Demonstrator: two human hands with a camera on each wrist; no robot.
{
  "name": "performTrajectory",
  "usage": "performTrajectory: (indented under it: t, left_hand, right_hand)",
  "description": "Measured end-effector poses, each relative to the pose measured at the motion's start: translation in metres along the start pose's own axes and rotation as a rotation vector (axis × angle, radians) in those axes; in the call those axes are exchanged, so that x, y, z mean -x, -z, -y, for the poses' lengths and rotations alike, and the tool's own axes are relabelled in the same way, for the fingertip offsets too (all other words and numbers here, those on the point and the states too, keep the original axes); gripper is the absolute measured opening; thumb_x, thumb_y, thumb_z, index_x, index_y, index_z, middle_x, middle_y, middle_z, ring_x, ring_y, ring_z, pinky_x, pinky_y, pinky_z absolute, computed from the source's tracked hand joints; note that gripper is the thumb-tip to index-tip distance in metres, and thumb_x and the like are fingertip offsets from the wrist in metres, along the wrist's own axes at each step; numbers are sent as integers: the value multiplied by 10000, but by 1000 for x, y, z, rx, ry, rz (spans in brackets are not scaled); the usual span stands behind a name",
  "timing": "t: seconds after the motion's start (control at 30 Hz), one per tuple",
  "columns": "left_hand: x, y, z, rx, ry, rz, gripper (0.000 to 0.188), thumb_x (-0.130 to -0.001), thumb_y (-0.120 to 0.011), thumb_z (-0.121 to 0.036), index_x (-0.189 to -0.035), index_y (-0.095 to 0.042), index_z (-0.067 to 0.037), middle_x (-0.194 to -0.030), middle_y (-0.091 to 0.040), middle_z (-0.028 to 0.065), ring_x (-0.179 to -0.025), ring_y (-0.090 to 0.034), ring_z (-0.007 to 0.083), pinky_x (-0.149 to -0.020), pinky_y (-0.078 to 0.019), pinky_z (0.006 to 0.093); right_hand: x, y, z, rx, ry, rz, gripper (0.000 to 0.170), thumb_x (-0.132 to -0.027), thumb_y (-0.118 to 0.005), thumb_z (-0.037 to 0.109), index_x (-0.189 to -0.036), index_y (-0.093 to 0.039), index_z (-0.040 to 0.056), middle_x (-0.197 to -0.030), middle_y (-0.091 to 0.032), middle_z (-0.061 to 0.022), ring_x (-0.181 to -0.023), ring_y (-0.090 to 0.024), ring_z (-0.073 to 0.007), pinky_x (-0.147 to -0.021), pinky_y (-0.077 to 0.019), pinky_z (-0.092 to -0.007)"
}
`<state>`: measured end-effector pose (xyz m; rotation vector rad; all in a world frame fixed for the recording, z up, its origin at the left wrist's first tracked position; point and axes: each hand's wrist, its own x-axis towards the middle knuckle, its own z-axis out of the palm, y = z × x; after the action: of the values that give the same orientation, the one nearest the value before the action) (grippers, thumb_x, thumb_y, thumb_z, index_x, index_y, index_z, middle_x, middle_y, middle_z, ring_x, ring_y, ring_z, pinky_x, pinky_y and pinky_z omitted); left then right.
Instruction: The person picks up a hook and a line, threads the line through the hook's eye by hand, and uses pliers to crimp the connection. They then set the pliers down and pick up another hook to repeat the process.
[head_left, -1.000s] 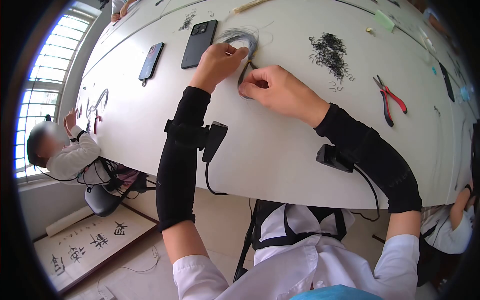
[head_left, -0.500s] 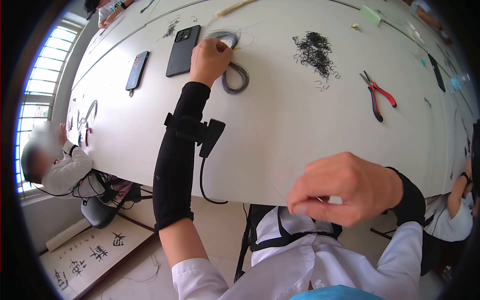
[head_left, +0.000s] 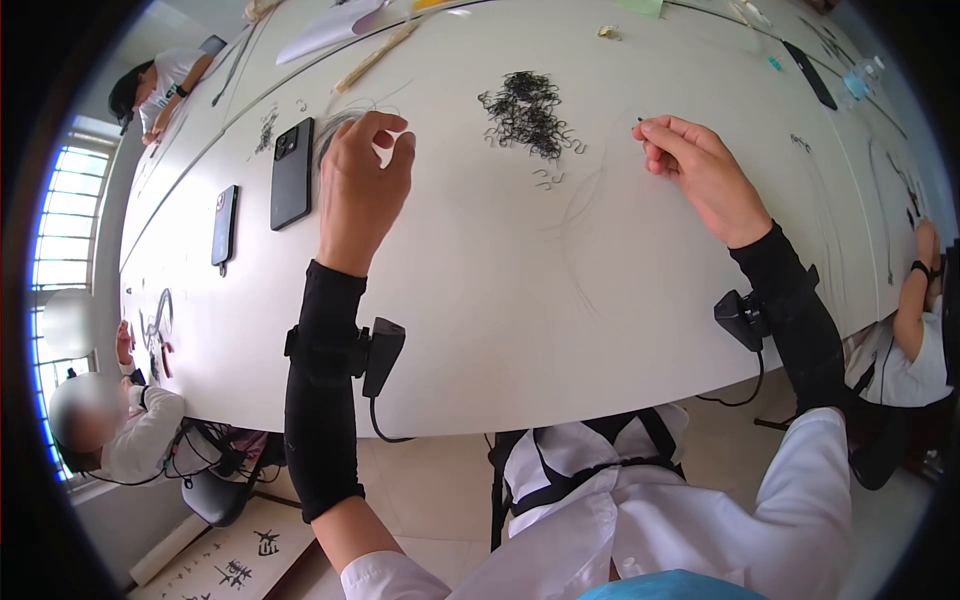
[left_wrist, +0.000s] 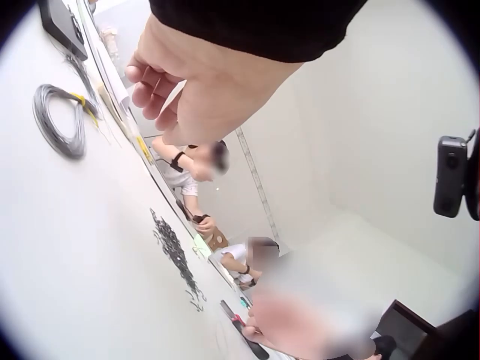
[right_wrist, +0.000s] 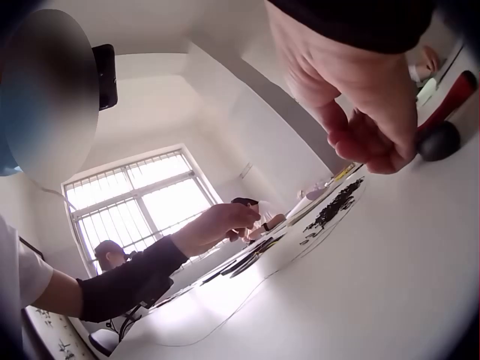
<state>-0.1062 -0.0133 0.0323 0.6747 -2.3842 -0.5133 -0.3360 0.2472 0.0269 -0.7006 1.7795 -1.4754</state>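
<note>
My right hand (head_left: 695, 175) is on the right side of the table, fingers bent and fingertips together. It pinches a fine grey strand (right_wrist: 270, 276) that trails in a long loose curve. Red-and-black pliers (left_wrist: 237, 320) lie right by these fingers; the hand mostly hides them in the head view. My left hand (head_left: 362, 195) is raised at left, thumb and index curved and apart, with nothing seen between them. Below it, a looped bundle of grey strands (left_wrist: 45, 124) has a yellow tie (left_wrist: 79, 99). A pile of small black hooks (head_left: 525, 112) lies between the hands.
A large dark phone (head_left: 293, 175) and a smaller phone (head_left: 225, 225) lie left of the left hand. Farther back are a pale stick bundle (head_left: 375, 57), a small gold piece (head_left: 609, 33) and a water bottle (head_left: 862, 80). Other people sit around the table.
My right hand left the bundle, drew back toward my body with a strand, then reached forward to the pliers. My left hand lifted off the bundle. The head view shifted.
</note>
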Motion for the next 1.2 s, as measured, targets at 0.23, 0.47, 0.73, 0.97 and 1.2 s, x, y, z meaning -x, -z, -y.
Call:
performTrajectory:
  t: [0.23, 0.47, 0.73, 0.97, 1.2]
  left_hand:
    - [16, -37, -51, 233, -121, 265, 124, -887, -708, -62, -1004, -745, -44, -897, -665, 73, -764, -581, 181, -722, -503, 320]
    - [14, -64, -57, 217, -157, 340, 117, -860, -720, -42, -976, -736, -31, -870, -640, 100, -765, -606, 225, -715, -510, 342]
    - [17, -74, -55, 144, -168, 306, 76, -895, -674, -44, -914, -663, 29, -852, -637, 131, -779, -633, 270, -725, -510, 361]
    - [13, -51, -76, 743, 299, 397, 228, -1025, -601, -188, -1070, -694, 15, -882, -626, 6, -748, -526, 94, -689, -456, 260]
    - [16, -54, -71, 1254, 534, 364, 256, -1052, -577, -234, -1015, -690, -7, -858, -604, -9, -765, -521, 80, -707, -432, 252]
  right_hand:
    - [-17, 30, 5, 49, 90, -135, 228, -1012, -608, 268, -1015, -691, 56, -784, -510, 72, -719, -461, -37, -782, -436, -217]
    - [-6, 28, 67, 70, 467, -144, 266, -1042, -586, 268, -1092, -679, 24, -746, -466, 79, -697, -405, -25, -719, -387, -212]
    - [-14, -19, 76, 317, 676, -84, 238, -1046, -586, 244, -1066, -666, 20, -752, -504, 68, -666, -406, -23, -622, -357, -200]
    - [-21, -36, 43, 524, 467, 133, 232, -997, -632, 214, -971, -687, -10, -689, -592, -17, -612, -492, -95, -577, -402, -270]
    - [-10, -39, 38, 756, 395, 382, 206, -899, -607, 136, -806, -667, -38, -628, -589, -164, -533, -566, -276, -581, -482, -359]
